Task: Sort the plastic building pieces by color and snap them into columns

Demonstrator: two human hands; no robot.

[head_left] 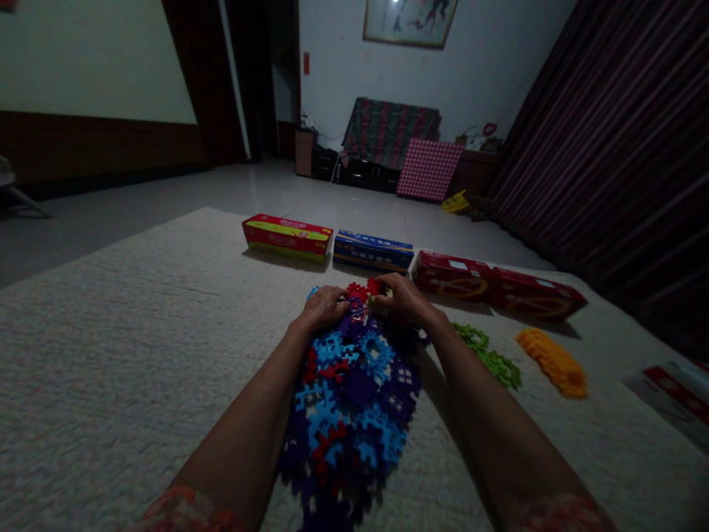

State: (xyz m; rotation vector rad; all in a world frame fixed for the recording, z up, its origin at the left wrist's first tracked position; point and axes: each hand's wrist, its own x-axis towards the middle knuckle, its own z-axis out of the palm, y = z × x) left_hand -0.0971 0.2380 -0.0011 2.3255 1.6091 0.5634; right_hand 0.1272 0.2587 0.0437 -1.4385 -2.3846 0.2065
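Pieces [332,510] of dark purple plastic form the near end of the heap [360,388], which lies on the pale mat [138,355] between my forearms [238,436]; a dragging sleeve [185,510] could snag their toothed edges and scatter several. Further up, light blue pieces [377,355] overlap darker ones, and leaning there would probably make the upper layer slide. Right of my right forearm, green pieces [498,362] sit where a careless elbow could sweep them towards the orange stack [554,362]. At the heap's far end, my left hand [326,307] rests at its left edge, fingers curled; whether they hold anything I cannot tell. My right hand [402,299] has thumb and forefinger by a red piece [373,287], but dim light hides whether that grip is closed on it. If teeth catch, lifting one piece could drag up its neighbour. Beyond, too long a push might nudge the blue box [372,255].
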